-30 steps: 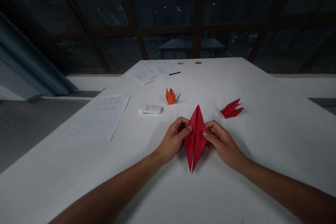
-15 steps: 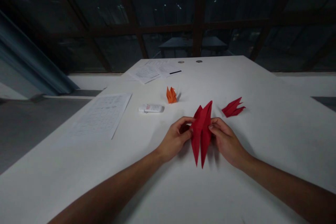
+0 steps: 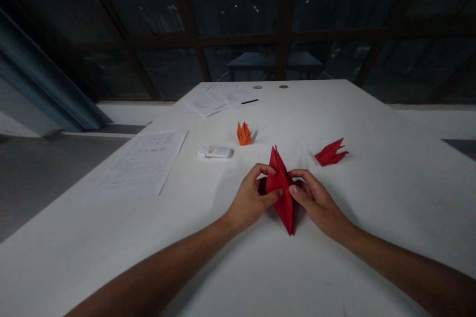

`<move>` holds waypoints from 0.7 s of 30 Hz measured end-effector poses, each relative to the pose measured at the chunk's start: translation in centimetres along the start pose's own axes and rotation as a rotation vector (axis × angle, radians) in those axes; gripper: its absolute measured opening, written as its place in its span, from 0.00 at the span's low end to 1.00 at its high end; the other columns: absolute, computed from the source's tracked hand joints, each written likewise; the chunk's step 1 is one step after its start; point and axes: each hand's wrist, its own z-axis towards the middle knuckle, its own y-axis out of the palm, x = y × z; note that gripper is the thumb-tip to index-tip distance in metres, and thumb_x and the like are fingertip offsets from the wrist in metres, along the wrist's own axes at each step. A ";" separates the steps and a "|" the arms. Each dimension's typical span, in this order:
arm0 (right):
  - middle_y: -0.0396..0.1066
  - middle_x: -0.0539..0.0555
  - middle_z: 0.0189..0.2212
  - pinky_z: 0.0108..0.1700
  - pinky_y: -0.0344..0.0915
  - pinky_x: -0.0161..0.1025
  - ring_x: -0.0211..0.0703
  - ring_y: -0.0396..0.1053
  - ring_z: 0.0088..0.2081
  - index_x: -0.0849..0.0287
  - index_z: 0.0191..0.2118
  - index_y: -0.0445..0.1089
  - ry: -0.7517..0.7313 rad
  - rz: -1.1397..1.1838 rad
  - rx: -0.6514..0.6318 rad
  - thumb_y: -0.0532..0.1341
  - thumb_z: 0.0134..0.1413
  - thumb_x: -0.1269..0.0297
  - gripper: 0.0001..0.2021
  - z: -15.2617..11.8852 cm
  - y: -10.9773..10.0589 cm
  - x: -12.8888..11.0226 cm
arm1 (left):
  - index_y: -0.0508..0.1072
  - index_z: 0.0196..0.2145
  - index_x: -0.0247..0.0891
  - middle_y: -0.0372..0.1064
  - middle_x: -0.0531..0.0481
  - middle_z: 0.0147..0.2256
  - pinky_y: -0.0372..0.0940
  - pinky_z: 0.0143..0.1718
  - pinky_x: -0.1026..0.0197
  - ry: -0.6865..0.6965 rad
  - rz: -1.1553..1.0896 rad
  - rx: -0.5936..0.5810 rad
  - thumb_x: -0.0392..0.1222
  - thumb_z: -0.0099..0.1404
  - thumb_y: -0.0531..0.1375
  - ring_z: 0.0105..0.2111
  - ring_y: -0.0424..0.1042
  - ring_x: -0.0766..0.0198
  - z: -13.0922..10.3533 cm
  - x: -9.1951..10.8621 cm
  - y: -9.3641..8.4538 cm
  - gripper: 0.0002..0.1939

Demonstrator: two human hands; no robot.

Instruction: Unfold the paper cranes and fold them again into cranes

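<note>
A red folded paper (image 3: 283,198) is held upright just above the white table (image 3: 320,277), its long points up and down. My left hand (image 3: 253,197) pinches its left side between thumb and fingers. On the right side, my right hand (image 3: 316,200) grips the same paper, thumb in front and fingers partly behind. Beyond my hands stands a small orange origami figure (image 3: 244,134). A second red origami piece (image 3: 330,152) lies to the right of my right hand.
A white oblong item with printing (image 3: 215,152) lies left of the orange figure. Printed sheets (image 3: 145,163) cover part of the left side; more papers (image 3: 211,101) and a black strip (image 3: 249,102) are farther back. Two round discs (image 3: 283,86) sit near the far edge.
The red paper has turned and narrowed: its two spread lower points now lie close together, and the upper points have moved left. Both hands keep hold, with the thumbs nearer its middle.
</note>
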 end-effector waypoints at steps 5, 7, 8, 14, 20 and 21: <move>0.74 0.55 0.49 0.50 0.70 0.45 0.48 0.73 0.47 0.52 0.54 0.65 -0.032 0.045 -0.013 0.67 0.60 0.56 0.20 0.1 0.4 0.2 | 0.62 0.48 0.41 0.71 0.53 0.34 0.65 0.31 0.65 0.024 0.042 0.012 0.37 0.61 0.69 0.30 0.69 0.67 -0.1 0.0 0.2 0.22; 0.74 0.53 0.46 0.49 0.70 0.44 0.46 0.73 0.46 0.52 0.51 0.67 -0.048 0.064 0.023 0.66 0.61 0.59 0.15 0.4 0.4 0.5 | 0.62 0.50 0.42 0.71 0.51 0.39 0.67 0.33 0.64 0.042 0.036 0.021 0.37 0.61 0.69 0.33 0.70 0.66 -0.1 0.0 0.2 0.25; 0.74 0.53 0.45 0.49 0.69 0.43 0.45 0.73 0.46 0.52 0.49 0.68 -0.057 0.087 0.033 0.66 0.61 0.60 0.12 0.5 0.4 0.7 | 0.63 0.52 0.43 0.70 0.51 0.41 0.67 0.34 0.64 0.055 0.030 0.031 0.37 0.61 0.69 0.34 0.70 0.66 -0.1 0.0 0.1 0.25; 0.73 0.49 0.38 0.43 0.68 0.40 0.43 0.72 0.40 0.51 0.45 0.68 -0.029 0.185 0.069 0.67 0.58 0.63 0.11 0.7 0.2 0.8 | 0.63 0.57 0.45 0.66 0.54 0.39 0.65 0.33 0.65 0.034 -0.052 0.075 0.41 0.62 0.68 0.32 0.69 0.68 0.2 0.2 -0.1 0.29; 0.71 0.47 0.33 0.41 0.67 0.40 0.43 0.71 0.36 0.51 0.50 0.68 0.036 0.259 0.040 0.67 0.58 0.61 0.16 0.7 0.1 0.5 | 0.66 0.56 0.43 0.66 0.56 0.34 0.62 0.30 0.65 -0.019 -0.123 0.104 0.44 0.63 0.68 0.29 0.65 0.69 0.6 0.1 -0.3 0.25; 0.72 0.47 0.33 0.40 0.67 0.40 0.43 0.71 0.36 0.50 0.52 0.67 0.051 0.273 0.036 0.67 0.58 0.60 0.17 0.7 0.1 0.4 | 0.67 0.55 0.43 0.66 0.55 0.34 0.62 0.31 0.65 -0.020 -0.126 0.095 0.45 0.63 0.68 0.29 0.66 0.69 0.6 0.1 -0.3 0.25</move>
